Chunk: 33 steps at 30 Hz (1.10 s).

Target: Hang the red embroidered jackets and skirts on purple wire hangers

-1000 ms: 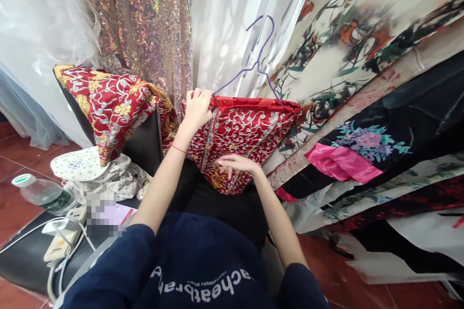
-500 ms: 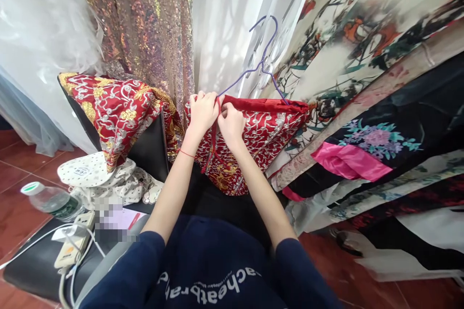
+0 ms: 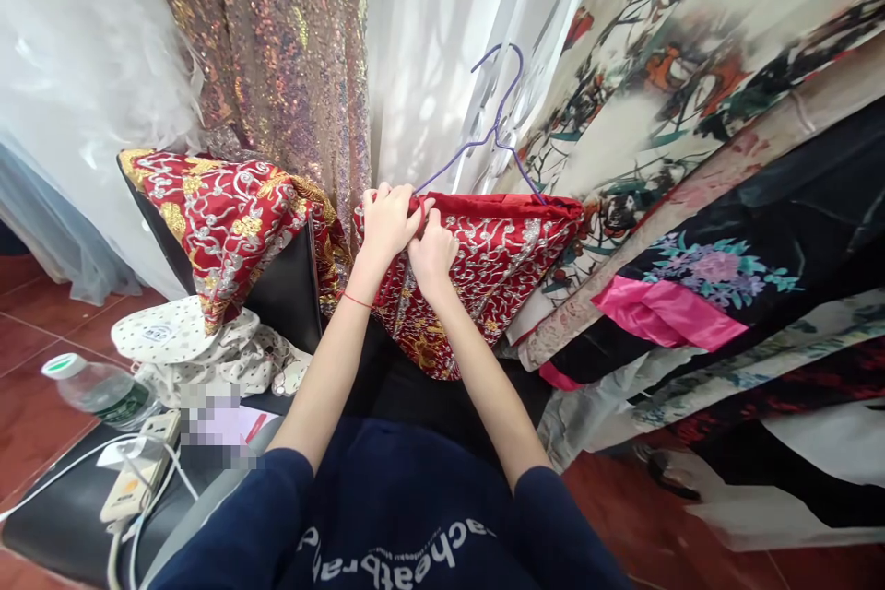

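A red garment (image 3: 504, 267) with silver and gold embroidery hangs in front of me, its plain red top band threaded on a purple wire hanger (image 3: 496, 124). At the band's left end, my left hand (image 3: 388, 223) has its fingers curled over the edge, gripping the fabric. Close beside it, my right hand (image 3: 433, 253) is closed in a pinch on a thin red cord (image 3: 422, 214). Most of the cord is hidden by my fingers. The hanger's hook is free at the top.
Left, another red embroidered piece (image 3: 228, 226) drapes over a black chair (image 3: 283, 290). Below it are a dotted cloth bag (image 3: 186, 332), a water bottle (image 3: 103, 392) and a power strip (image 3: 142, 466) with white cables. Hanging garments (image 3: 719, 267) crowd the right; a sequined gown (image 3: 290, 37) hangs behind.
My right hand has turned and shifted slightly left and down, closer to my left hand. The cord that dangled between my hands is now mostly covered. My left hand stays at the band.
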{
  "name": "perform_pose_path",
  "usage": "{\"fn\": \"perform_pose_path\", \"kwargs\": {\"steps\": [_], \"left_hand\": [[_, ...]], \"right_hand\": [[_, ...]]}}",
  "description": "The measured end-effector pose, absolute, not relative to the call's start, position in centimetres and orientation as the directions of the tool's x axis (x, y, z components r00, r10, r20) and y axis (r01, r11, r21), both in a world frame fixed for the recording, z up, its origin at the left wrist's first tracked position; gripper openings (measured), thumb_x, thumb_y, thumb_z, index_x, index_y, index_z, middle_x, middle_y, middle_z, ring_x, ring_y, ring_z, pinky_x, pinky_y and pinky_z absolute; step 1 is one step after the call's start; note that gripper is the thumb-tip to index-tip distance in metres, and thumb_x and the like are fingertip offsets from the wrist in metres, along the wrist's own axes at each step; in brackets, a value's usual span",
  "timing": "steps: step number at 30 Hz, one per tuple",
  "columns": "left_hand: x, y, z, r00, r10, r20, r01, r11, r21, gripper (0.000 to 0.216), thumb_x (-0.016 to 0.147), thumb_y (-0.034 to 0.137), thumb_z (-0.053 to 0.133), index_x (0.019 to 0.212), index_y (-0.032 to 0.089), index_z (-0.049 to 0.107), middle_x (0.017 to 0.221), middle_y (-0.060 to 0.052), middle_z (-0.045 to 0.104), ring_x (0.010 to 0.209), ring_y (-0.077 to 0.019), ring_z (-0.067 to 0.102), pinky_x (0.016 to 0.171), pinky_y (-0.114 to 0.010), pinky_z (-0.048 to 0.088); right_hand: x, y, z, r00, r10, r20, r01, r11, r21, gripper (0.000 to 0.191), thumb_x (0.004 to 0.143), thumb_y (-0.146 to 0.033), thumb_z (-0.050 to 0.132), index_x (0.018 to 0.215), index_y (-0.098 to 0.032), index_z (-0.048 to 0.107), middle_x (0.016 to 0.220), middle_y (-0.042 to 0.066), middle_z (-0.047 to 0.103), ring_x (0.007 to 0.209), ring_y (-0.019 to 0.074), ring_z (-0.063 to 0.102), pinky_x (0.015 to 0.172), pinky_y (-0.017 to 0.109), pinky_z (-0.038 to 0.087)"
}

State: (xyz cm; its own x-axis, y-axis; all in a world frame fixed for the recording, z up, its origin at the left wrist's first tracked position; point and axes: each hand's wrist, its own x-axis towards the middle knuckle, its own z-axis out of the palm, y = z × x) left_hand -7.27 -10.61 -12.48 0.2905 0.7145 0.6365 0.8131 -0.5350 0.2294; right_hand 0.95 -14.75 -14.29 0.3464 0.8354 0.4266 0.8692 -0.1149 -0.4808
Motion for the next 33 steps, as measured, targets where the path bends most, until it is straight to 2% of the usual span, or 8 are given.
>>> {"fn": "perform_pose_path", "kwargs": {"steps": [8, 10, 12, 16, 20, 25, 29, 33], "left_hand": [[-7.2, -10.7, -12.6, 0.288, 0.699, 0.654, 0.788, -0.561, 0.253, 0.049, 0.103, 0.051, 0.029, 0.118, 0.017, 0.063, 0.115, -0.014, 0.072, 0.111, -0.0321, 0.056, 0.100, -0.047, 0.035], [-7.6, -10.7, -12.6, 0.320, 0.672, 0.668, 0.747, -0.612, 0.257, 0.050, 0.103, 0.050, 0.031, 0.133, 0.019, 0.055, 0.121, -0.014, 0.071, 0.112, -0.0314, 0.055, 0.098, -0.046, 0.037], [-8.2, -10.4, -12.4, 0.382, 0.629, 0.677, 0.687, -0.683, 0.246, 0.048, 0.104, 0.049, 0.031, 0.138, 0.022, 0.052, 0.126, -0.012, 0.068, 0.114, -0.0295, 0.056, 0.096, -0.043, 0.038], [-9.7, -8.8, -11.5, 0.527, 0.536, 0.660, 0.572, -0.798, 0.191, 0.042, 0.105, 0.045, 0.031, 0.120, 0.023, 0.063, 0.119, -0.009, 0.067, 0.113, -0.0257, 0.060, 0.094, -0.040, 0.040], [-10.0, -7.0, -10.0, 0.642, 0.464, 0.610, 0.508, -0.854, 0.114, 0.039, 0.100, 0.050, 0.044, 0.104, 0.019, 0.067, 0.108, -0.010, 0.066, 0.096, -0.0229, 0.064, 0.085, -0.037, 0.045], [-8.6, -6.2, -9.2, 0.573, 0.269, 0.774, 0.472, -0.880, -0.044, 0.040, 0.099, 0.050, 0.047, 0.083, 0.020, 0.067, 0.123, -0.014, 0.064, 0.103, -0.0234, 0.063, 0.081, -0.037, 0.047], [-8.1, -5.2, -9.6, 0.584, 0.193, 0.788, 0.502, -0.849, -0.164, 0.047, 0.101, 0.049, 0.042, 0.069, 0.022, 0.062, 0.076, -0.007, 0.068, 0.077, -0.0201, 0.062, 0.081, -0.039, 0.044], [-7.8, -3.6, -10.0, 0.569, 0.249, 0.784, 0.521, -0.846, -0.109, 0.056, 0.101, 0.049, 0.040, 0.054, 0.022, 0.055, 0.049, -0.002, 0.055, 0.048, -0.0144, 0.046, 0.063, -0.033, 0.036]], "right_hand": [[2.5, -14.6, -14.1, 0.238, 0.880, 0.412, 0.861, 0.005, -0.509, 0.029, 0.096, -0.030, 0.051, 0.118, -0.013, 0.058, 0.097, 0.016, 0.074, 0.096, 0.0347, 0.071, 0.090, 0.047, 0.053], [3.1, -14.5, -14.0, 0.222, 0.896, 0.384, 0.730, 0.108, -0.674, 0.014, 0.094, -0.025, 0.052, 0.099, -0.017, 0.061, 0.084, 0.011, 0.073, 0.085, 0.0292, 0.071, 0.084, 0.042, 0.055], [3.5, -14.4, -14.0, 0.197, 0.923, 0.330, 0.479, 0.203, -0.854, 0.018, 0.096, -0.025, 0.049, 0.079, -0.020, 0.056, 0.064, 0.002, 0.064, 0.062, 0.0196, 0.066, 0.068, 0.032, 0.055], [3.2, -14.3, -13.8, 0.125, 0.952, 0.280, 0.183, 0.255, -0.950, 0.031, 0.099, -0.026, 0.044, 0.068, -0.022, 0.045, 0.046, -0.008, 0.048, 0.036, 0.0076, 0.045, 0.043, 0.019, 0.041], [2.4, -14.3, -13.6, 0.079, 0.957, 0.281, 0.047, 0.278, -0.959, 0.032, 0.097, -0.024, 0.048, 0.065, -0.022, 0.043, 0.043, -0.010, 0.047, 0.033, 0.0051, 0.042, 0.038, 0.017, 0.035], [2.5, -14.3, -13.3, 0.046, 0.960, 0.276, -0.025, 0.277, -0.960, 0.028, 0.095, -0.019, 0.046, 0.067, -0.021, 0.046, 0.039, -0.011, 0.046, 0.030, 0.0042, 0.040, 0.036, 0.015, 0.033], [2.7, -14.1, -13.2, 0.044, 0.963, 0.265, -0.031, 0.267, -0.963, 0.030, 0.095, -0.016, 0.045, 0.065, -0.021, 0.045, 0.039, -0.011, 0.047, 0.030, 0.0041, 0.041, 0.037, 0.015, 0.033], [2.6, -13.6, -13.4, 0.080, 0.964, 0.255, 0.010, 0.255, -0.967, 0.032, 0.094, -0.016, 0.047, 0.062, -0.021, 0.045, 0.038, -0.011, 0.047, 0.029, 0.0042, 0.041, 0.036, 0.015, 0.033]]}}
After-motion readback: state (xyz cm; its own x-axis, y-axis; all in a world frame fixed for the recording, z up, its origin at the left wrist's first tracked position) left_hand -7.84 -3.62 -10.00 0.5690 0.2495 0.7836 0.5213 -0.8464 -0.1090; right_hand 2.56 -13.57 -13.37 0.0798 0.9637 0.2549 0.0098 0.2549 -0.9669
